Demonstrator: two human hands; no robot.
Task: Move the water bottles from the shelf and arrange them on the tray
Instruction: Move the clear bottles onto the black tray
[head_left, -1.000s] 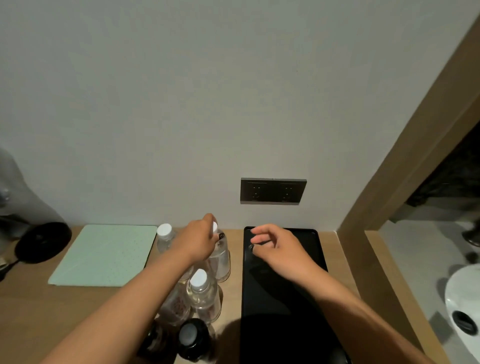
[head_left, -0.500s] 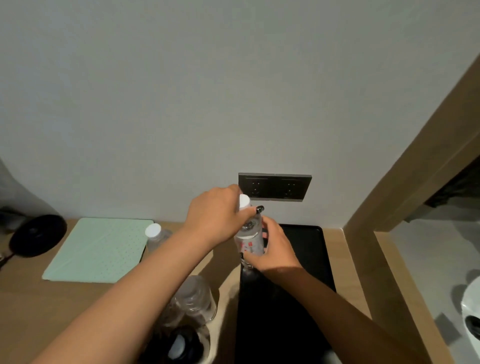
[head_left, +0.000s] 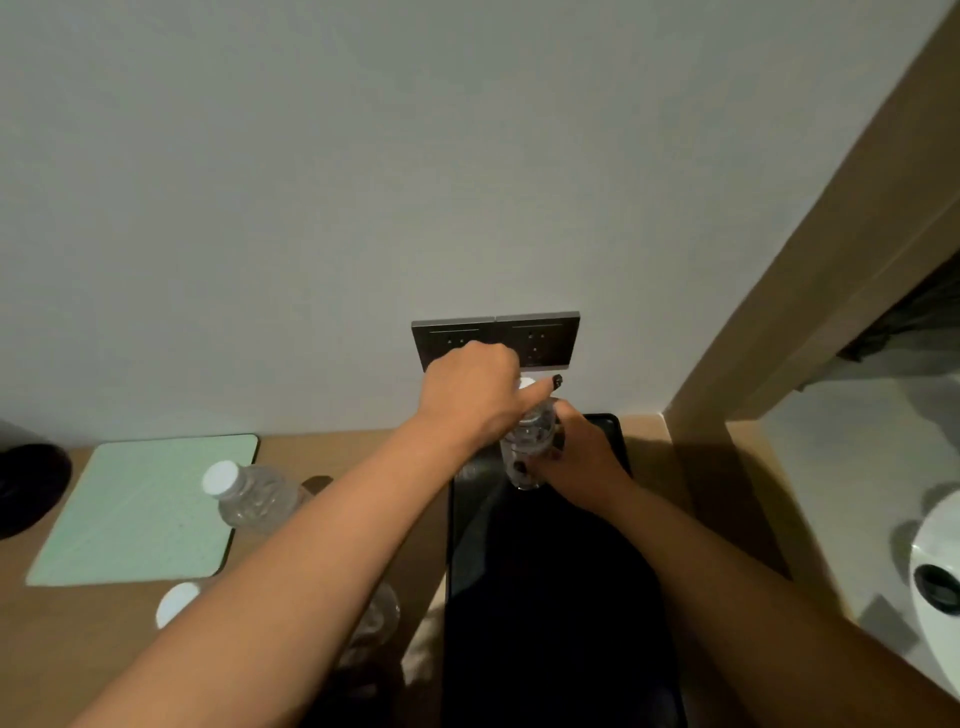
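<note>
A clear water bottle (head_left: 530, 449) with a white cap stands upright at the far end of the black tray (head_left: 561, 597). My left hand (head_left: 475, 397) grips its neck and cap from above. My right hand (head_left: 584, 462) wraps around its lower body from the right. A second bottle (head_left: 252, 493) stands on the wooden shelf (head_left: 62, 639) left of the tray. A third bottle's white cap (head_left: 176, 603) shows beside my left forearm, and another clear bottle (head_left: 376, 621) is partly hidden under that arm.
A pale green mat (head_left: 140, 514) lies on the shelf at the left, with a black round object (head_left: 26, 488) at the far left edge. A dark socket plate (head_left: 540, 340) is on the wall behind the tray. A wooden partition (head_left: 753, 364) rises on the right.
The bottle has travelled right from the shelf and now stands on the tray's far end. Both hands stay on it. The camera view has shifted right.
</note>
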